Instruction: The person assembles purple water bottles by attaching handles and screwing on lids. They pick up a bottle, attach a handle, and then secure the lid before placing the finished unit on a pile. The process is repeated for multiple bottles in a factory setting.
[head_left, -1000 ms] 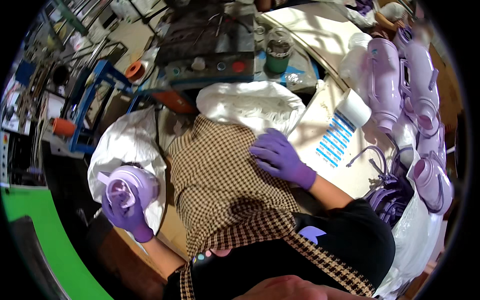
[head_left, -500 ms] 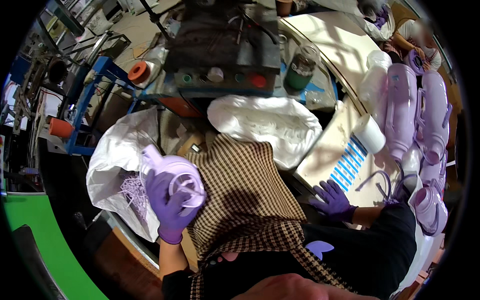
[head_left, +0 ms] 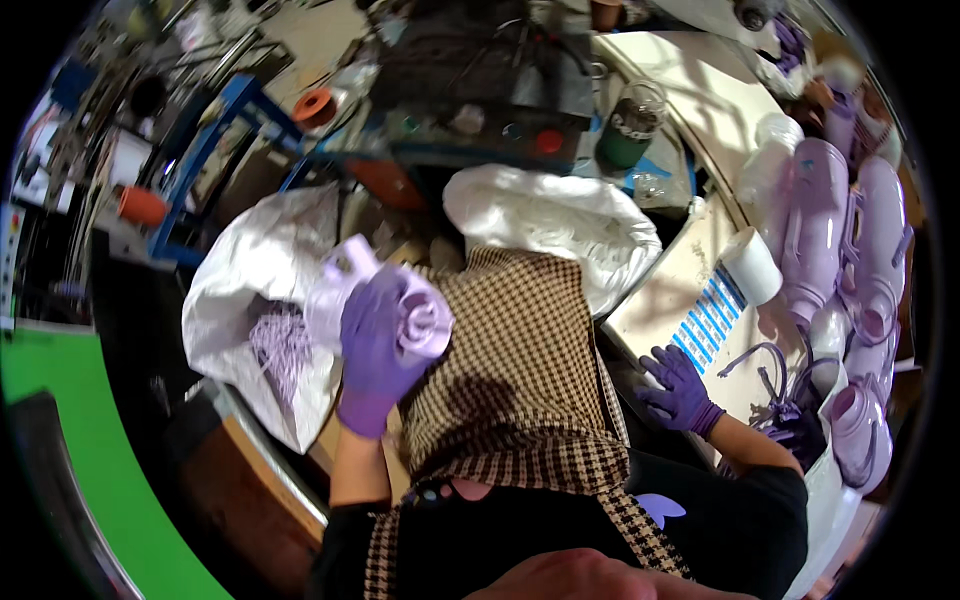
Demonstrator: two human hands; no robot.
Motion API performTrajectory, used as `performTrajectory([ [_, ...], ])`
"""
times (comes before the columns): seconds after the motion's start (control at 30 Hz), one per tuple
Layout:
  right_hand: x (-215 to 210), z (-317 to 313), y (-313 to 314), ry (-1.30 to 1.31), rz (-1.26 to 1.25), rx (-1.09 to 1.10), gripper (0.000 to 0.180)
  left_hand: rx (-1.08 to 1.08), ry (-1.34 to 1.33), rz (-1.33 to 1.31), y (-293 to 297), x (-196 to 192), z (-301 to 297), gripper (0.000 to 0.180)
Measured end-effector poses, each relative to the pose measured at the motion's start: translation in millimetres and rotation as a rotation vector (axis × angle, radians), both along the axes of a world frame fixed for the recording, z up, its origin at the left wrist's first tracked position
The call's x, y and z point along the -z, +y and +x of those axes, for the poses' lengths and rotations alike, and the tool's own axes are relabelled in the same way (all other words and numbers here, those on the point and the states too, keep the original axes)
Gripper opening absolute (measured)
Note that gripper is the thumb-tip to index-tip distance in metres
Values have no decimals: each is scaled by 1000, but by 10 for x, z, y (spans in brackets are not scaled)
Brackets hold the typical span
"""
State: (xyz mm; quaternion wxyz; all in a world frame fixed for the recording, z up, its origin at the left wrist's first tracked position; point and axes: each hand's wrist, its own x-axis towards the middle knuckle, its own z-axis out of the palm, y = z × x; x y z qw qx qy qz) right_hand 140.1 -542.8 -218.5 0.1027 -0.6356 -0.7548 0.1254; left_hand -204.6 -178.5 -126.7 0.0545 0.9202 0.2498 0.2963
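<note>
In my purple-gloved left hand (head_left: 378, 345) is a lilac plastic flask casing (head_left: 428, 318), gripped round its side. Its round end with an inner ring faces right, and a handle-like part sticks up behind my fingers. It is held above the left edge of my checked apron (head_left: 520, 350), beside a white sack (head_left: 235, 265) containing thin lilac strips (head_left: 280, 345). My right hand (head_left: 682, 392), also gloved in purple, lies with spread fingers at the near edge of the white table (head_left: 650, 300). Close to its fingertips is a row of blue-and-white stickers (head_left: 708, 318); nothing shows in that hand.
Several lilac flasks (head_left: 815, 220) lie at the right, near purple cords (head_left: 768, 370) and a white roll (head_left: 752, 266). Ahead are an open white bag (head_left: 545, 215), a dark machine with buttons (head_left: 480, 115) and a green-filled jar (head_left: 630, 130). Another person (head_left: 845, 95) sits far right.
The flask casing has moved right across my apron and turned, so more of its side shows. My right hand stays at the table edge. The whole view has shifted slightly.
</note>
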Motion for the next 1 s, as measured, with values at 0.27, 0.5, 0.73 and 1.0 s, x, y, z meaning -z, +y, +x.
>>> performTrajectory([
  [0.27,10,-89,-56,35,138,29,52,-136,-220,229,-176,122,-511,104],
  [0.5,16,-366,93,-97,483,173,57,-234,-222,244,-588,5,-833,118],
  [0.73,-1094,-2376,1847,363,694,-311,53,-267,-309,157,-945,-136,-875,93],
  [1.0,-408,-2508,2034,308,417,-185,39,-141,-280,238,-1090,108,-708,61],
])
